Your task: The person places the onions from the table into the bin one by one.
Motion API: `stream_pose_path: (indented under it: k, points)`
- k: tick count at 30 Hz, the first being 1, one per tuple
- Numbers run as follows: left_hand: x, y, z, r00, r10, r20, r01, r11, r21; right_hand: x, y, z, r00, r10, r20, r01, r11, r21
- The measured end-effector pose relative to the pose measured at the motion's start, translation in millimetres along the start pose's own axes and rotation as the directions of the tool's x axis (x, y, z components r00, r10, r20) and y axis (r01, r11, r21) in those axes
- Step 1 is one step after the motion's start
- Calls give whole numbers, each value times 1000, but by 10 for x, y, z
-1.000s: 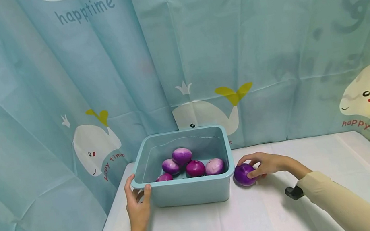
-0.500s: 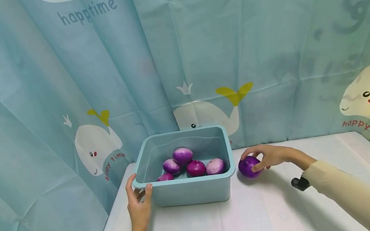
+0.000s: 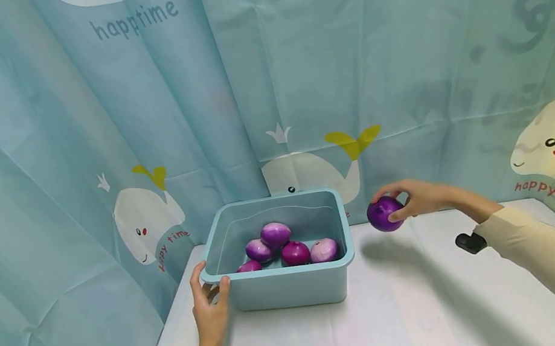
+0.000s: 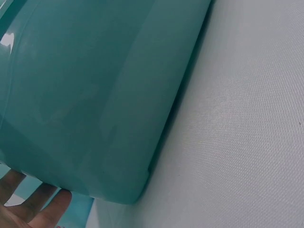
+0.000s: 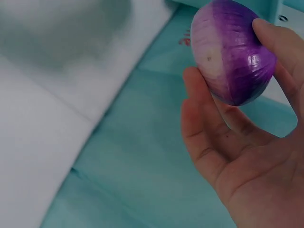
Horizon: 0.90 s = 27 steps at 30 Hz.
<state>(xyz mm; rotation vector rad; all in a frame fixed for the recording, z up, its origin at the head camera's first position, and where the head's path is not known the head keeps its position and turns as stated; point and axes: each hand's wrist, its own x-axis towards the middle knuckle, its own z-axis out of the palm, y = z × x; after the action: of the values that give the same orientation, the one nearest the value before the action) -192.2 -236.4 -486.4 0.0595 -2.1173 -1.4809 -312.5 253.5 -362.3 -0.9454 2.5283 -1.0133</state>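
A purple onion (image 3: 385,214) is pinched between the thumb and fingers of my right hand (image 3: 424,197), raised above the table to the right of the bin. In the right wrist view the onion (image 5: 232,59) shows a pale side and a glossy purple side. My left hand (image 3: 210,316) grips the front left corner of a light blue plastic bin (image 3: 291,288), thumb at the front rim, fingers along the left side. Several onions lie inside, among them a dark magenta one (image 3: 295,252) and a paler one (image 3: 324,249). The left wrist view shows the bin wall (image 4: 95,95) and left fingers (image 4: 52,209).
The bin stands toward the back left of a table with a white cloth (image 3: 379,321). A light blue curtain (image 3: 401,54) printed with whales hangs behind and beside the table. Below the lifted onion, a shadow falls across the cloth.
My right hand has lifted the onion off the table beside the bin, moving it up and to the right. The left hand and bin have stayed in place.
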Motion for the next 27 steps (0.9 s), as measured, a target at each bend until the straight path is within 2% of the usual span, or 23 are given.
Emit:
stream_pose_path:
  k: [3, 9, 12, 15, 19, 22, 27]
  points:
    - [3, 2, 2, 1000, -6, -1, 6, 1000, 4, -29, -75, -118, 998, -24, -56, 22, 999, -27]
    - [-5, 9, -7, 1000, -22, 4, 22, 1000, 2, -58, -179, -301, 990, 1, -144, -7, 999, -46]
    - [-3, -3, -2, 1000, -21, 10, 21, 1000, -1, -65, -227, -368, 981, -14, -195, 4, 999, -49]
    - [-3, -9, 1, 1000, -17, 12, 17, 1000, -4, -71, -268, -418, 965, -27, -262, 11, 998, -60]
    - [-2, -13, -1, 1000, -17, 15, 17, 1000, -3, -63, -293, -442, 927, -10, -375, -16, 998, -66]
    - [3, -28, 2, 1000, -17, 17, 17, 1000, -3, -50, -284, -438, 904, -2, -427, -27, 998, -60]
    - [-7, -23, 3, 1000, -10, 9, 10, 1000, -12, -41, -265, -425, 892, 1, -452, -21, 999, -39]
